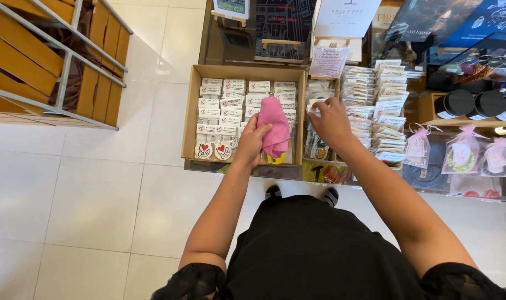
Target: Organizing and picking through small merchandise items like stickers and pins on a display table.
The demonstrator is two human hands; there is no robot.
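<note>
A pink cloth (pixel 274 126) hangs bunched from the left hand (pixel 253 141), which grips it at its left edge with fingers closed around the fabric. The cloth hovers over the right part of a shallow cardboard box (pixel 189 119), just beyond the hand, above rows of small white packets (pixel 222 100) that lie flat inside. Near the left hand, at the box's front edge, sit two round stickers (pixel 213 150) with red hearts.

The right hand (pixel 331 121) is just to the right of the cloth, apart from it, reaching into a narrow box of clear packets (pixel 318 144); its fingertips pinch at one of the packets, though what exactly they hold is too small to tell. Further right of that hand stand stacks of white cards (pixel 389 105), then pink mesh pouches (pixel 461 153) and black round tins (pixel 456 103) well apart from it. Beyond both hands, small framed signs (pixel 281 25) stand on the table (pixel 219 47). Left of the left hand is white tiled floor (pixel 92 194) and a wooden bench (pixel 36 61).
</note>
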